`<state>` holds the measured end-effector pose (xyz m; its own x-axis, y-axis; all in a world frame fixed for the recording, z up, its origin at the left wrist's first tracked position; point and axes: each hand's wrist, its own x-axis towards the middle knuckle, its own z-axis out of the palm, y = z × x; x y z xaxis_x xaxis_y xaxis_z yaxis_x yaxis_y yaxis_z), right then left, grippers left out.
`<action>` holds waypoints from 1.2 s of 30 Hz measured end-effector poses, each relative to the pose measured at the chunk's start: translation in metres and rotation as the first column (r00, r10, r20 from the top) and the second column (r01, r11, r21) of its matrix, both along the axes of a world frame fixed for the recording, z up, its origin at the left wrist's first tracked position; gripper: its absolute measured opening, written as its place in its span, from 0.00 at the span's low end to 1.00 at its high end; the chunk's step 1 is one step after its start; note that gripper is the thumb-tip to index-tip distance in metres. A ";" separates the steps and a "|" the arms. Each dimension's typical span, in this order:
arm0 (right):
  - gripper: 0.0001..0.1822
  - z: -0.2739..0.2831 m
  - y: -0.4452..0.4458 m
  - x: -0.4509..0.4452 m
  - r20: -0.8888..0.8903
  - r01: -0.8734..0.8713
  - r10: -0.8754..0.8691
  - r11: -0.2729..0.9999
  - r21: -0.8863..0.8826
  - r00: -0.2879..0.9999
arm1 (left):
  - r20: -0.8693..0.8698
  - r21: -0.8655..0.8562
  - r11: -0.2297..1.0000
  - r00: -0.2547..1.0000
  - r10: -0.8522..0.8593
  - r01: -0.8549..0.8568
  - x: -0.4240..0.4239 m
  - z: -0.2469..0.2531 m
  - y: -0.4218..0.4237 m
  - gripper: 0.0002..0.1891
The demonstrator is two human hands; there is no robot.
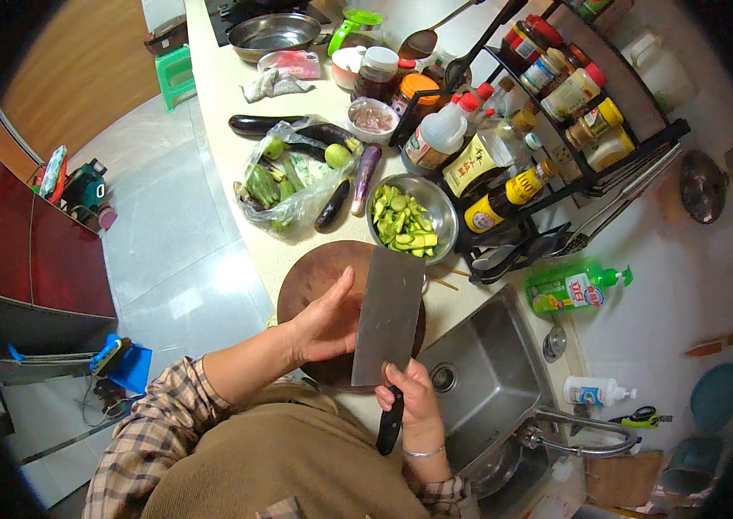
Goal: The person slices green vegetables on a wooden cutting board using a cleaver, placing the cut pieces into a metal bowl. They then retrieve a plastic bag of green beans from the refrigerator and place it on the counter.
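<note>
My right hand (413, 393) grips the black handle of a Chinese cleaver (389, 311), its broad steel blade raised above a round brown chopping board (314, 276). My left hand (326, 324) is spread beside the blade, thumb up and apart. Its fingertips pass behind the steel, so whether they touch it is hidden. Just beyond the board, a steel bowl (447, 224) holds sliced green vegetable (399, 217), probably zucchini. Near it lie a purple eggplant (366, 178), a dark eggplant (332, 206) and a clear plastic bag (301, 201) of green vegetables.
A steel sink (483, 363) with a faucet (574, 447) lies to the right. Sauce bottles (483, 156) crowd a black rack (626, 162) at the back right. Green dish soap (577, 289) stands by the sink's far corner. A frying pan (275, 32) sits farther along the counter.
</note>
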<state>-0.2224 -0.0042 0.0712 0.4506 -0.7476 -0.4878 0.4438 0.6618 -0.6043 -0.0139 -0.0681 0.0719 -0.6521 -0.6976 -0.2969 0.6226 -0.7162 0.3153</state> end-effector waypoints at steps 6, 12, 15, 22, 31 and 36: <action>0.07 -0.007 0.013 -0.016 -0.152 0.057 -0.056 0.998 0.001 0.987 | -0.099 0.073 0.997 0.995 0.001 0.006 0.007 -0.016 0.006 0.44; 0.08 -0.018 0.030 -0.042 -0.183 0.279 -0.268 0.960 0.035 0.946 | -0.125 0.070 0.997 0.991 0.036 -0.028 0.016 -0.012 -0.004 0.40; 0.07 -0.024 0.041 -0.049 -0.166 0.323 -0.310 0.945 0.057 0.936 | 0.375 -0.325 0.945 0.923 0.085 0.045 0.012 0.000 -0.017 0.34; 0.09 -0.028 0.055 -0.056 -0.150 0.372 -0.357 0.924 0.085 0.922 | 0.793 -0.314 0.040 0.239 0.560 0.949 -0.020 -0.013 -0.057 0.39; 0.11 -0.015 0.058 -0.049 -0.268 0.452 -0.413 0.886 0.101 0.870 | 0.752 -0.054 -0.175 0.156 0.641 0.983 -0.041 -0.007 -0.055 0.33; 0.04 -0.024 0.058 -0.052 -0.233 0.426 -0.396 0.899 0.097 0.888 | 0.834 -0.033 -0.103 0.085 0.546 0.994 -0.048 -0.003 -0.065 0.27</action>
<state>-0.2746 0.0542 0.0476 -0.0020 -0.7603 -0.6495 0.5730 0.5314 -0.6239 -0.0621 -0.1332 0.0690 -0.7689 -0.5305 -0.3568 -0.6377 0.6760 0.3692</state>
